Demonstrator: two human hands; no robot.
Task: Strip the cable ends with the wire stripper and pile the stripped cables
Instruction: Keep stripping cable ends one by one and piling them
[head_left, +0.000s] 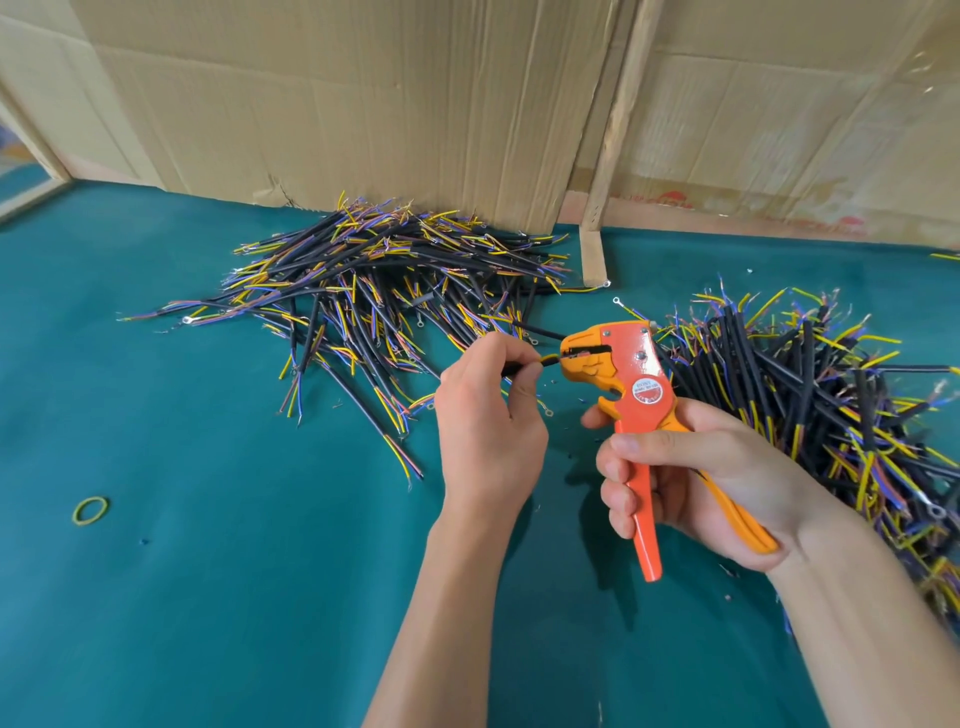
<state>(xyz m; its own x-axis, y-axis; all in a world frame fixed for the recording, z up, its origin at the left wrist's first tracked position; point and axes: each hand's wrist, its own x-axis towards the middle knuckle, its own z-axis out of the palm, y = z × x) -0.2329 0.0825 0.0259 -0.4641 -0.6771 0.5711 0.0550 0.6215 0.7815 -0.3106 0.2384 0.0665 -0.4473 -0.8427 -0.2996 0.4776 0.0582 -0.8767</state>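
My left hand (488, 415) pinches a short black cable (519, 367) between thumb and fingers, its yellow wire end reaching into the jaws of the wire stripper (631, 379). My right hand (691, 478) grips the stripper's orange and yellow handles, head pointing left. A large pile of black cables (384, 280) with yellow, blue and brown wire ends lies behind my left hand. A second pile of cables (841, 415) lies to the right, behind my right hand.
The teal table cover (208, 571) carries a yellow rubber band (91, 510) at the left and small insulation scraps near my hands. Cardboard sheets (415, 104) stand along the far edge. Loose ring-terminal wires lie between the piles.
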